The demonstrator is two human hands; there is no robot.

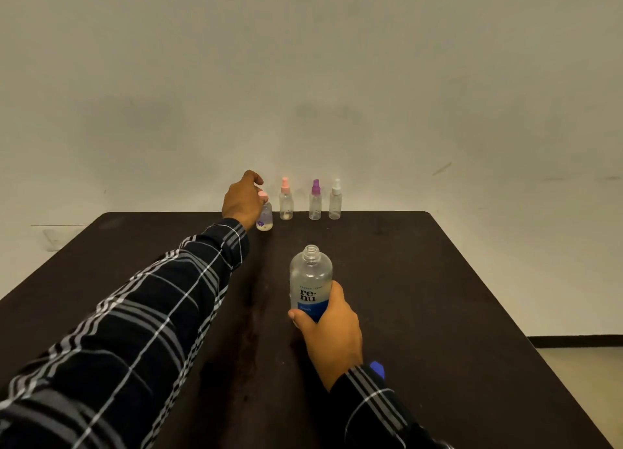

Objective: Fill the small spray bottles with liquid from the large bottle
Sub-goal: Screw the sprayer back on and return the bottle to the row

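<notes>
My right hand (328, 330) wraps the lower half of the large bottle (310, 280), with the thumb across the blue band of its label and the fingers curled round its right side. My left hand (242, 200) reaches to the far edge of the table (438, 280) and sits against the small bottle with the pink cap (265, 217). The back of that hand faces me and covers its fingers, so I cannot tell whether they grip the bottle or only touch it.

My right hand hides the large bottle's base, so I cannot say if it rests on the table. A small blue object (377, 369) peeks out by my right sleeve, too covered to identify.

The large bottle stands upright near the middle of the table, its long axis vertical and its uncapped neck pointing up. To the right of the small bottle, the pink-topped spray bottle (286, 200), purple-topped spray bottle (315, 202) and white-topped spray bottle (335, 200) stand upright in a row along the far edge.
</notes>
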